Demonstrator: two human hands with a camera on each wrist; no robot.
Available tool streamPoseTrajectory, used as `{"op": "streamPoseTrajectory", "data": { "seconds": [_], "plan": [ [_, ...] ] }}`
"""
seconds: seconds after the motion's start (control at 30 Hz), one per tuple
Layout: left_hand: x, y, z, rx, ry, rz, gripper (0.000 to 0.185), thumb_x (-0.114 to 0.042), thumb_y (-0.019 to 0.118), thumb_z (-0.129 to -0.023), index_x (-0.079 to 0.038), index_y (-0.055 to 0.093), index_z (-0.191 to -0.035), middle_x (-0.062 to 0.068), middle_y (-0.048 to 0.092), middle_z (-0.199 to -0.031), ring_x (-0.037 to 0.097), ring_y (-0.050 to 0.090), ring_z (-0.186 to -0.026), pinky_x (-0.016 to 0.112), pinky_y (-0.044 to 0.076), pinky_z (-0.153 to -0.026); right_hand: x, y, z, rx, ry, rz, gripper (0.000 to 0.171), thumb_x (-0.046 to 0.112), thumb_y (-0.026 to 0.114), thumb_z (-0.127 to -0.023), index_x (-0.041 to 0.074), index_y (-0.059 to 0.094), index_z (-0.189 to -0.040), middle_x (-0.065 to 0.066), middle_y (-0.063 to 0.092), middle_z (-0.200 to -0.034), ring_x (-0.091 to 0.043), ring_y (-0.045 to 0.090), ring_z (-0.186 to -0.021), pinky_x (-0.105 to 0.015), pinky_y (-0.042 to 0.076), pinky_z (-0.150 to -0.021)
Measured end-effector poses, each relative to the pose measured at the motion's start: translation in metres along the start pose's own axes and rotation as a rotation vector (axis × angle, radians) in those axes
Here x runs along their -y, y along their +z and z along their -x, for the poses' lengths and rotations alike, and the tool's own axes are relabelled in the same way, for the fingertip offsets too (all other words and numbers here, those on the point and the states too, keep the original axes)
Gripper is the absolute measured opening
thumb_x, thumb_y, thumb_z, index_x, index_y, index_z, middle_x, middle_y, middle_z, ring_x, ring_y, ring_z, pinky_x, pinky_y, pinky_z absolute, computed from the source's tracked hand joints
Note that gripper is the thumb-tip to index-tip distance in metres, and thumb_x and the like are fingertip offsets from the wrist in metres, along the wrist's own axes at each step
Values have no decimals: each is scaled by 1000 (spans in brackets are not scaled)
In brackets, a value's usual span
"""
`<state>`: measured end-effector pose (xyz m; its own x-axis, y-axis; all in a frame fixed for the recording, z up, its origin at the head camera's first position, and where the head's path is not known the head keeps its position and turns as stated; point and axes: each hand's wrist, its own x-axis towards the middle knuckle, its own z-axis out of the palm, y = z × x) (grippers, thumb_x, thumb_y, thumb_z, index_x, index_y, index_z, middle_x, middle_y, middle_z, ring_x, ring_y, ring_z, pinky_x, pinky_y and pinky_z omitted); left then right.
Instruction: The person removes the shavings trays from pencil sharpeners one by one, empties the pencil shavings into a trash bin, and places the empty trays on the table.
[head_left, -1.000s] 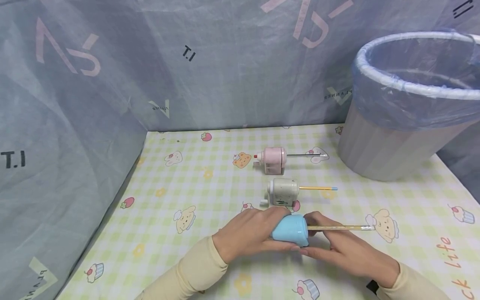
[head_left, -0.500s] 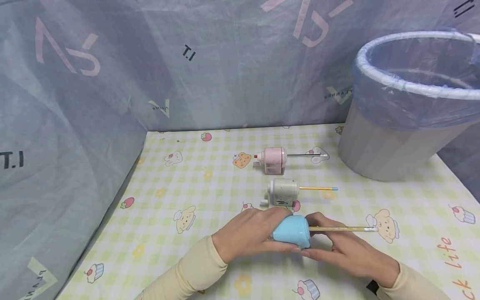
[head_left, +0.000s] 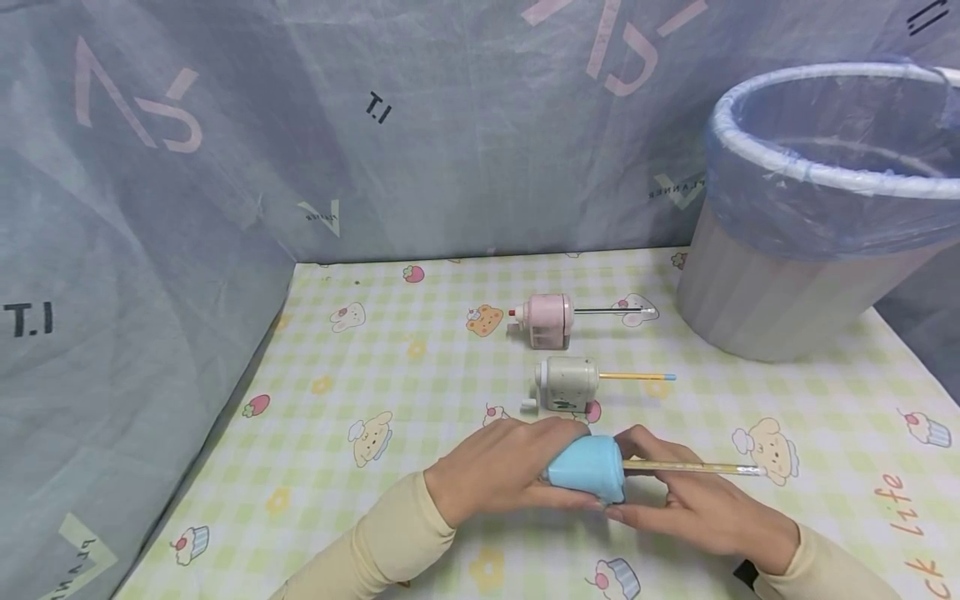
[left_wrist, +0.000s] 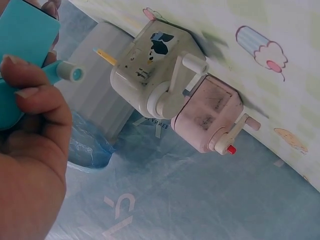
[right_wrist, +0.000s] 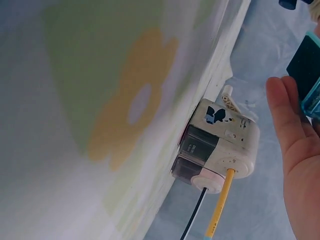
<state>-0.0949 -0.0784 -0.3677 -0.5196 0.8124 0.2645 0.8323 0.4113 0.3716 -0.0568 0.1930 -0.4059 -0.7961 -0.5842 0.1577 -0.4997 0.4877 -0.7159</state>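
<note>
Left hand (head_left: 498,471) is curling round blue pencil sharpener (head_left: 587,468) near table (head_left: 375,367) front edge; right hand (head_left: 693,500) is cupping its pencil (head_left: 693,468) side. Pencil seated; cranking seemingly pending.

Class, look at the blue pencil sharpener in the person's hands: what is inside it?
A yellow pencil runs into the blue pencil sharpener, held by the left hand and right hand. Its tip is hidden inside; whether shavings are inside cannot be seen.
</note>
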Motion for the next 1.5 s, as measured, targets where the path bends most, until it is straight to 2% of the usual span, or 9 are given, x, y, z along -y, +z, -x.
{"op": "streamPoseTrajectory", "data": {
  "seconds": [0.27, 0.53, 0.83, 1.03, 1.2, 1.5],
  "plan": [
    [-1, -1, 0, 2, 9, 13, 57, -49, 85, -91, -13, 61, -128, -7, 68, -102, -3, 56, -75, 10, 46, -69, -2, 1, 0, 9, -38, -64, 43, 26, 77, -99, 34, 50, -131, 16, 63, -120, -10, 68, -116, -35, 60, -90],
    [-2, 0, -1, 16, 8, 26, 56, -49, 85, -91, -14, 61, -127, -8, 68, -101, -3, 55, -75, 10, 45, -68, -1, 1, 1, 3, -48, -53, 44, 26, 78, -98, 35, 51, -131, 17, 64, -120, -8, 68, -112, -34, 59, -86],
    [-3, 2, 1, 22, 25, 32, 54, -49, 85, -91, -15, 61, -126, -8, 68, -105, -4, 55, -78, 9, 45, -70, -2, 1, 4, 55, 9, -36, 46, 31, 76, -98, 37, 48, -134, 18, 62, -123, -10, 65, -116, -34, 57, -88],
    [-3, 1, 0, 47, 7, 42, 55, -49, 84, -92, -15, 60, -128, -7, 69, -107, -4, 56, -79, 9, 45, -70, -1, 1, 3, 31, 5, -28, 46, 32, 78, -96, 39, 49, -131, 21, 63, -119, -7, 65, -113, -33, 56, -87],
    [-4, -1, 0, 73, -8, 51, 54, -49, 83, -93, -15, 60, -129, -7, 68, -107, -3, 55, -79, 9, 45, -69, -1, 1, 2, 13, -40, -32, 47, 30, 80, -94, 39, 50, -129, 23, 63, -117, -5, 66, -111, -32, 56, -88],
    [-4, 1, 0, 79, 7, 69, 51, -48, 82, -94, -16, 61, -127, -8, 67, -105, -4, 53, -77, 8, 43, -68, -7, 2, -1, -8, -196, -84, 51, 19, 84, -88, 30, 50, -124, 17, 66, -114, -5, 68, -103, -29, 57, -83]
  ]
}}
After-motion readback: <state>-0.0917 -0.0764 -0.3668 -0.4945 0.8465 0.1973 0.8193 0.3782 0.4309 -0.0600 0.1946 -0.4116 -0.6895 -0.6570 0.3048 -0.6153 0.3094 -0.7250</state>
